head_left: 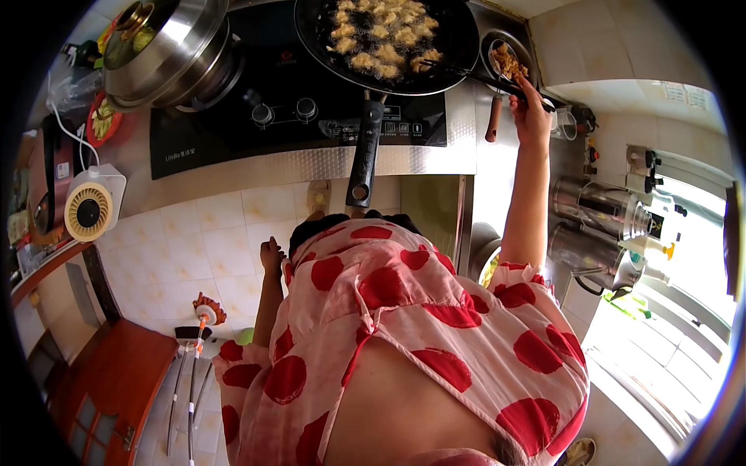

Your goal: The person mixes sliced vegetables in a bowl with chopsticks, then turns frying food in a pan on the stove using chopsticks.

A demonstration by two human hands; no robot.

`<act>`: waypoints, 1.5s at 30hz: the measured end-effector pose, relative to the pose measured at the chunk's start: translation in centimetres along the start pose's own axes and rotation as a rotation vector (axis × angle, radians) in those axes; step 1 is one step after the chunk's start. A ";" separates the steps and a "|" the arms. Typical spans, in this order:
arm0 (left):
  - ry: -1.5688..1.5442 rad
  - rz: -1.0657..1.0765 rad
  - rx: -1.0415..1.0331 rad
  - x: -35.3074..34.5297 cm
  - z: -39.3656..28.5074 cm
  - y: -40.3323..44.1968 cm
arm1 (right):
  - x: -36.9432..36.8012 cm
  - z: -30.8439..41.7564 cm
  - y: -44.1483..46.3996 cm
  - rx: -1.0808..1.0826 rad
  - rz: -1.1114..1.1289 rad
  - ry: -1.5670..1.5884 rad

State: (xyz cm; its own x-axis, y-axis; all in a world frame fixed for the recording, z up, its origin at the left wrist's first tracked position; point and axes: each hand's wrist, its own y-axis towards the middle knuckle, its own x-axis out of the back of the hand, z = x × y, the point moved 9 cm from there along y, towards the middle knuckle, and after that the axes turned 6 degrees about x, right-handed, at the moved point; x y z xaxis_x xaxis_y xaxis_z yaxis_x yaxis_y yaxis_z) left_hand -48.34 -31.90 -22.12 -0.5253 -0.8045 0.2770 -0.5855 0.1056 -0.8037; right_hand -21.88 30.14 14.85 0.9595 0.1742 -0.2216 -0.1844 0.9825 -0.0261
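Observation:
My right hand (532, 116) is closed around what look like long black tongs (497, 81). Their far end reaches over the wok's right side and touches a piece of food there. In the black wok (307, 43), several golden pieces of fried food (385, 35) sit in bubbling oil. The wok's long black handle (364, 151) points toward me. Just beyond my right hand, a strainer (494, 116) with a brown handle holds browned pieces (509, 62). My left hand (272, 255) hangs low at my side, fingers curled in, with nothing visible in it.
The wok stands on a black glass cooktop (210, 144) with two knobs. A lidded steel pot (175, 62) is at the left, near a red bowl (103, 120) and a small fan (93, 206). Steel containers (594, 206) line the right counter by the window.

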 end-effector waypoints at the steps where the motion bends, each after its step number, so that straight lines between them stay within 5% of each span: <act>1: 0.001 0.000 0.000 0.0 -0.1 -0.1 | -0.4 0.1 -0.1 0.007 0.028 -0.034; 8: 0.022 -0.014 -0.017 0.4 0.0 -0.5 | -4.6 4.9 -3.0 0.277 0.004 -0.324; 16: -0.003 0.004 -0.015 0.1 0.4 0.3 | -14.3 5.8 -5.2 0.921 0.499 -0.871; 19: -0.023 0.003 0.007 0.1 0.7 0.4 | -16.1 3.2 -5.4 0.965 0.697 -0.938; 22: -0.029 -0.003 0.010 0.4 1.0 0.0 | -16.0 2.6 -5.1 0.987 0.667 -0.936; 26: 0.021 -0.043 -0.024 0.8 0.9 -0.7 | -10.1 1.9 0.4 0.484 0.198 -0.453; 34: -0.001 -0.010 0.028 0.1 0.5 -0.8 | -8.6 4.2 0.8 0.545 0.092 -0.494; 43: -0.030 -0.019 0.051 0.2 0.7 -1.1 | -20.1 2.5 -5.0 1.114 0.867 -0.901; 45: -0.050 -0.020 0.047 0.4 1.0 -1.3 | -19.9 2.1 -4.4 1.064 0.823 -0.893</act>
State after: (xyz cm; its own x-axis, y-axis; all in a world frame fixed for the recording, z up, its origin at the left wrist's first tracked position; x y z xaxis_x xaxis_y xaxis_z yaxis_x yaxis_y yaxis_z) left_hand -47.21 -32.98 -21.51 -0.4817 -0.8347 0.2671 -0.5651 0.0630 -0.8226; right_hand -39.69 22.44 21.40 0.5613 0.2573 0.7866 -0.8271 0.1397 0.5444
